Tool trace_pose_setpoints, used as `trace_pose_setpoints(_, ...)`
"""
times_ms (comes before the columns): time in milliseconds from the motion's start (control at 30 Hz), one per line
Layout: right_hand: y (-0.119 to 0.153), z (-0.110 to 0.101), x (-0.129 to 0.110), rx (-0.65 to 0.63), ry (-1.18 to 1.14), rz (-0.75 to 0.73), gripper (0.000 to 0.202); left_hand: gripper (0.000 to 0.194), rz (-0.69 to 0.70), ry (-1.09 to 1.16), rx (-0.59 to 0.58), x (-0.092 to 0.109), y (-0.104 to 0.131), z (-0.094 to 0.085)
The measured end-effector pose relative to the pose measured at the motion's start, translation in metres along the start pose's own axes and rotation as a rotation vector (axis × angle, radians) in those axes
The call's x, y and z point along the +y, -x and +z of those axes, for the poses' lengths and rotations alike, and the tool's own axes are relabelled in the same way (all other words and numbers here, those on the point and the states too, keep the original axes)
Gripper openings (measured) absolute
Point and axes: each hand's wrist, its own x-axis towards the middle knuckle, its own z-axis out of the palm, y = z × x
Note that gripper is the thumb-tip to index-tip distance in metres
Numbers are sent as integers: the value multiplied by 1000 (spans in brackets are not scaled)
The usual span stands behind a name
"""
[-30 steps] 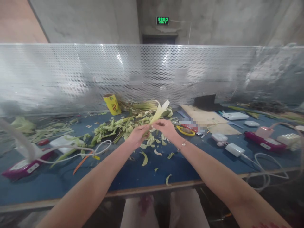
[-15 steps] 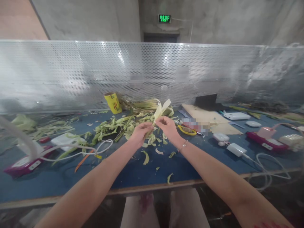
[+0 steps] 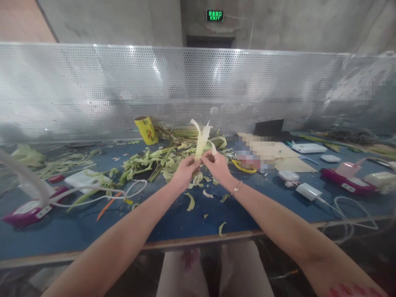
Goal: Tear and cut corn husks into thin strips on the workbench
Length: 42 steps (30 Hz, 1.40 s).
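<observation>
Blue table [image 3: 173, 229], pale trim along near edge; green leaf heap [image 3: 145, 163], toward far edge; left hand [image 3: 184, 172], fingers closed round the base of a pale leafy stalk [image 3: 202, 142], raised upright over mid-table; right hand [image 3: 217, 167], fingertips pinched together on the same stalk; yellow roll [image 3: 146, 130], tilted, near far edge.

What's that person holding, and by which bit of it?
A pale leafy stalk, by its lower end, in the left hand. The right hand is close beside it; whether that grips anything is unclear.
</observation>
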Motion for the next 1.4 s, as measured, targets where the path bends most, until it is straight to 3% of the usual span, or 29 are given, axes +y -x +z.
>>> trace_pose_setpoints(100,1,0,1,-27,26,3,14,30,64,-145,6,-5,-3,-3)
trace_pose_setpoints(233,1,-1,2,-28,48,-18,13,33,18,-218,1,-6,-4,-5)
trace_pose_setpoints(500,1,1,-1,-77,5,-47,15,39,-25,-160,-24,1,2,2)
trace_pose_setpoints(800,-2,-3,4,-54,53,-135,15,28,-93,-85,25,3,-5,-3)
trace_pose_setpoints(1000,-3,-5,3,-160,-40,-115,11,19,-179,8,2,10,-2,-3)
trace_pose_setpoints(1200,-5,-12,1,-292,70,-251,11,18,-259,69,-93,11,0,-7)
trace_pose_setpoints(1400,-7,-13,2,-232,203,-304,9,15,-308,120,-131,15,2,-8)
